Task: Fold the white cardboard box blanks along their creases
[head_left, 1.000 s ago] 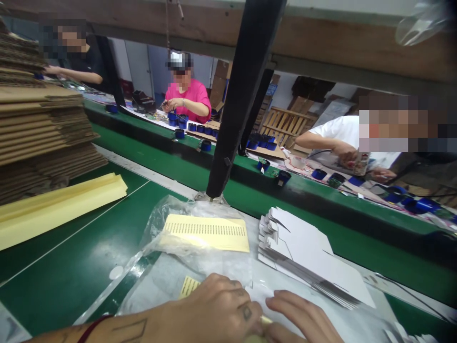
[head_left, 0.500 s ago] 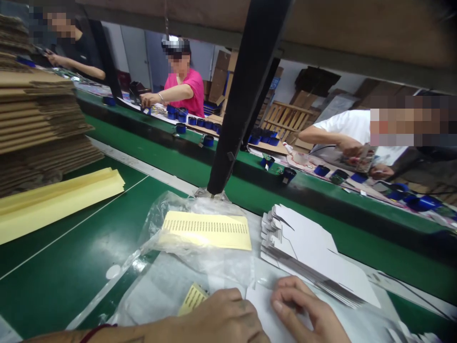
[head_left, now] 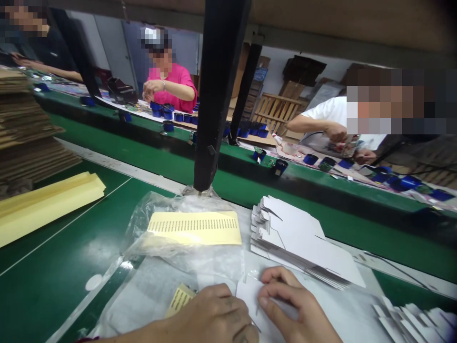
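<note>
- Two green conveyor belts (head_left: pixel 53 267) run side by side, so flat stock lies within reach: corrugated cardboard sheets (head_left: pixel 28 138) stacked at 10 o'clock.
- Flat white carton blanks (head_left: pixel 303 243) sit piled at 1 o'clock, just beyond the hands.
- Yellow label sheet (head_left: pixel 194 227) rests on a clear plastic bag (head_left: pixel 160 286) at 12 o'clock.
- Left hand (head_left: pixel 214 317), fingers curled, presses down one white carton blank (head_left: pixel 250 295) at 6 o'clock.
- Right hand (head_left: pixel 289 305) pinches that blank's edge.

Green conveyor belt (head_left: pixel 64 267), black post (head_left: pixel 214 95), wooden pallets (head_left: pixel 278 112) against white wall behind.
</note>
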The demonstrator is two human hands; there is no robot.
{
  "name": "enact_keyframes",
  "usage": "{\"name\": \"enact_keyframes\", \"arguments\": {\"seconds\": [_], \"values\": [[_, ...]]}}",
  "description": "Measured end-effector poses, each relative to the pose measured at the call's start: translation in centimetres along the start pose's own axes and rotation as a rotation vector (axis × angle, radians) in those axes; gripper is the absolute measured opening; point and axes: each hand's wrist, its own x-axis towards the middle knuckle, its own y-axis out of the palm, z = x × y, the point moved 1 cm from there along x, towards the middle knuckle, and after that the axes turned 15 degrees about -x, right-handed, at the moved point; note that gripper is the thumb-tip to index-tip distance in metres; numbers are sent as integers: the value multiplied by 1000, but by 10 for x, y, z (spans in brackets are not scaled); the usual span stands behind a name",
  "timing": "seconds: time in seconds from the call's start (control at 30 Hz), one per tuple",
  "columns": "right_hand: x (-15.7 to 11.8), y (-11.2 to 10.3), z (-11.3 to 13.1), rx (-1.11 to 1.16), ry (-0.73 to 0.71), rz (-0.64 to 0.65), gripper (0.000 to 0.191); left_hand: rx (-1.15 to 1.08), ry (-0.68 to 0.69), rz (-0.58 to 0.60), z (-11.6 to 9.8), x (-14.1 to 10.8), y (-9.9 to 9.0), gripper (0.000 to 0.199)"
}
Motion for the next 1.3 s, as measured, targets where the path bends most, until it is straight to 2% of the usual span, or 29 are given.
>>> {"name": "enact_keyframes", "arguments": {"seconds": [0.17,0.37,0.47,0.57,0.63,0.87,1.0,1.13,1.3], "values": [[1,1,5,58,71,52,25,41,44,-6,1,1,0,17],[5,0,1,37,7,34,17,57,59,-37,1,3,-1,18],[8,1,-1,61,-7,28,14,38,51,-84,2,3,6,22],[8,1,-1,142,52,6,12,10,67,-151,5,0,16,24],[7,-1,1,192,97,36,13,8,78,-168,7,-1,21,23],[6,-17,12,277,177,193,23,18,58,-142,7,-1,20,20],[4,-14,7,253,164,202,24,32,61,-96,8,-1,18,20],[2,-8,0,221,155,213,25,23,57,-108,8,-1,21,17],[2,-10,4,218,178,228,27,21,37,-87,6,-3,20,14]]}}
